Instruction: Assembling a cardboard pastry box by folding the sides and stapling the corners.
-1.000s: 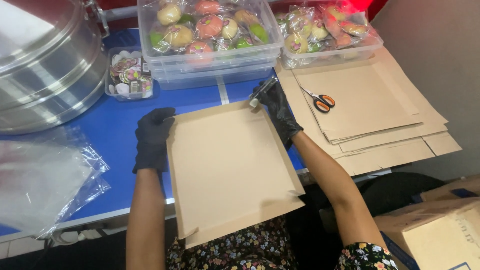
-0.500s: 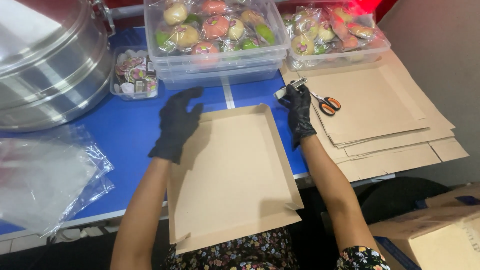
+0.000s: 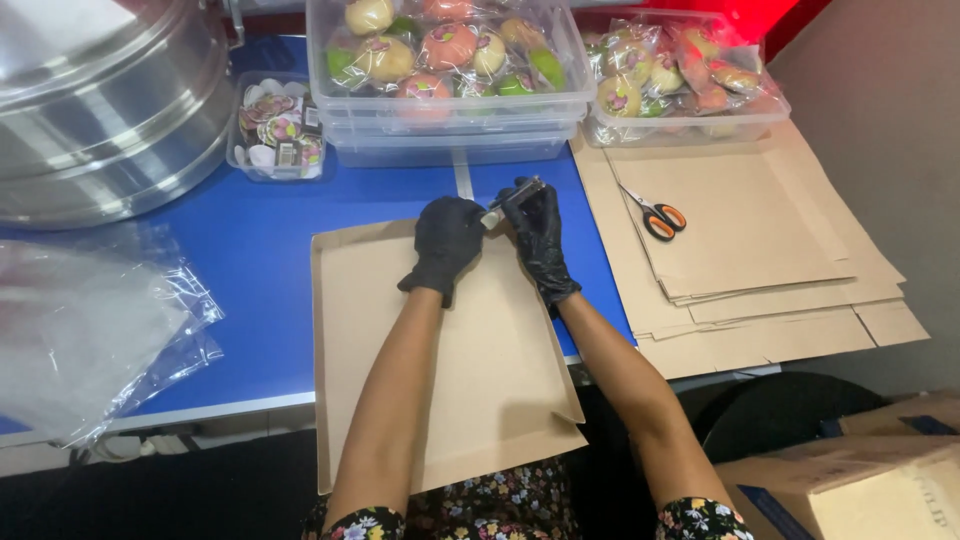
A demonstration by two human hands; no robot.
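Both hands wear black gloves and meet over the far edge of a flat cardboard sheet (image 3: 440, 370) that lies on the blue surface (image 3: 260, 270) and hangs out past its near edge toward the person's lap. The sheet has narrow raised folds along its left and far sides. The right hand (image 3: 538, 235) is closed around a small metal stapler (image 3: 505, 200), holding it tilted at the sheet's far edge. The left hand (image 3: 447, 240) is curled, fingers bent down on the cardboard just beside the stapler, its fingertips touching or nearly touching the tool; whether it grips any part of it cannot be told.

Along the far edge of the surface stand two stacked clear plastic tubs (image 3: 450, 140) filled with round wrapped sweets in green, pink and cream. To their right, toward the far right corner, a shallower clear tray (image 3: 690, 125) holds more of the same in bags. To their left sits a small clear box (image 3: 275, 150) of round stickers. At the far left corner a large metal steamer pot (image 3: 100, 110) takes up much room.

On the right side of the surface lies a stack of flat cardboard pieces (image 3: 760, 260), with orange-handled scissors (image 3: 652, 212) resting on top near its far edge. At the left edge, clear plastic bags (image 3: 90, 330) lie crumpled and overhang the near edge.
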